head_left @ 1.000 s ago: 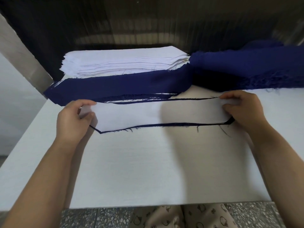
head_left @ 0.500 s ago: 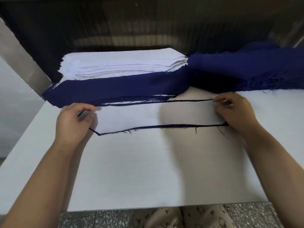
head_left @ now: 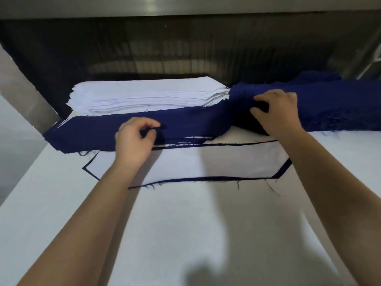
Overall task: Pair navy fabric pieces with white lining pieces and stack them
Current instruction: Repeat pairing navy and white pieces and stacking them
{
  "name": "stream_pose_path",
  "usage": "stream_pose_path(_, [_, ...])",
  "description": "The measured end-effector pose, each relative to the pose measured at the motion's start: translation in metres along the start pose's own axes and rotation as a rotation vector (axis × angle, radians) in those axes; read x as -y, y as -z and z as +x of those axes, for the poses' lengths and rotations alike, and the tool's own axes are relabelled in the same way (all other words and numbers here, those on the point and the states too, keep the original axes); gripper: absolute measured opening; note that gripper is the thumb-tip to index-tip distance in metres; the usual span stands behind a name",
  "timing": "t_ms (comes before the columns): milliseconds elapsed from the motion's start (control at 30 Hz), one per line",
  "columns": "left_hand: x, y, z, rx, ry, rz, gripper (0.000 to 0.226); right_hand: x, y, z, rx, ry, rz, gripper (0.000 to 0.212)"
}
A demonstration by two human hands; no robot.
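Now both hands, left hand (head_left: pixel 135 139) and right hand (head_left: pixel 276 111), pinch the navy piece (head_left: pixel 99 133); lift one layer only, evenly.

The navy fabric strip (head_left: pixel 99 133) is matt woven cloth, its cut edges frayed into loose threads. The white lining stack (head_left: pixel 148 96) is smooth, thin matt cloth. The bench (head_left: pixel 185 234) is covered in matt white material. A far ledge (head_left: pixel 185 7) looks like dull grey metal.
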State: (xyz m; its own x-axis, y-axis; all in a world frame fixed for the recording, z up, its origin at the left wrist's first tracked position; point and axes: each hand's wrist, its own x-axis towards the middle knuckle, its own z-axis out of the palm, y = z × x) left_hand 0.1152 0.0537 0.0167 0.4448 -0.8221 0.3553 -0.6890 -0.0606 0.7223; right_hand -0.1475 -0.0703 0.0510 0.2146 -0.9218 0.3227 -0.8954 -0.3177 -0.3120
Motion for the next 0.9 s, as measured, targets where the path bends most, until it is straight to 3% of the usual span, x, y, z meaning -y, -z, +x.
stream_pose_path(100, [-0.032, -0.040, 0.009, 0.052, -0.015, -0.036, 0.023, 0.003, 0.000, 0.007, -0.025, -0.063, 0.050, 0.035])
stream_pose_path(267, [-0.074, -0.095, 0.017, 0.114, -0.014, -0.030, 0.025, -0.002, 0.001, 0.012, 0.083, 0.013, -0.083, 0.046])
stream_pose_path(433, [-0.113, -0.129, 0.021, 0.188, -0.023, -0.051, 0.030, -0.004, -0.002, 0.012, -0.071, -0.024, 0.089, 0.024])
stream_pose_path(667, [-0.138, -0.144, 0.016, 0.076, 0.034, -0.268, 0.023, -0.010, -0.012, 0.006, -0.207, -0.098, 0.256, 0.024])
stream_pose_path(900, [-0.133, -0.146, -0.003, -0.029, -0.168, -0.418, 0.022, -0.012, -0.019, -0.002, -0.316, -0.226, 0.543, 0.012])
